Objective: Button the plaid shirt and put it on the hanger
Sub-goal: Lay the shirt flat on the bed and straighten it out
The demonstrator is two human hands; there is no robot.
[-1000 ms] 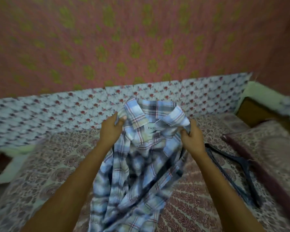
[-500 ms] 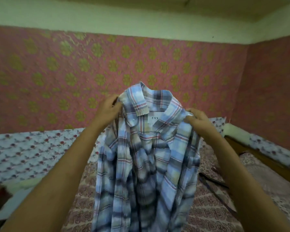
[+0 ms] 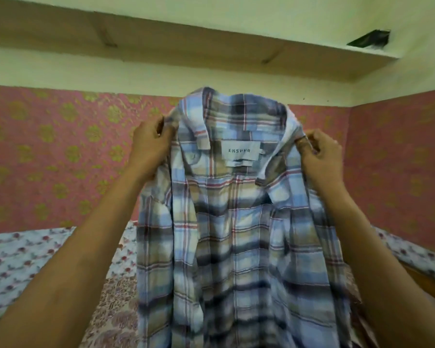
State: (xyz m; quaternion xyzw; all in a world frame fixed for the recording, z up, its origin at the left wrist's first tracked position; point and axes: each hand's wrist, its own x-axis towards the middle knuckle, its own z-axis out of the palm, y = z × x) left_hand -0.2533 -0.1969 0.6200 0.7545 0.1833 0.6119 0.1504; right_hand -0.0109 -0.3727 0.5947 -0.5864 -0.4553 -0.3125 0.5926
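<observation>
A blue, tan and red plaid shirt (image 3: pixel 236 234) hangs in the air in front of me, its front open and the white inner neck label facing me. My left hand (image 3: pixel 150 144) pinches the shirt at its left shoulder beside the collar. At the right shoulder, my right hand (image 3: pixel 320 154) grips the fabric at the same height. The shirt's body drops straight down and covers the middle of the bed. The hanger is out of view, hidden behind the shirt or outside the frame.
A bed with a patterned cover (image 3: pixel 111 305) lies below, a floral sheet (image 3: pixel 18 259) along the wall side. Pink wallpaper (image 3: pixel 48 151) with gold flowers covers the walls. A shelf ledge (image 3: pixel 186 51) runs high overhead.
Both hands have lifted the shirt from just above the bed to head height, and my view has tilted upward. The dark hanger on the bed has gone from view.
</observation>
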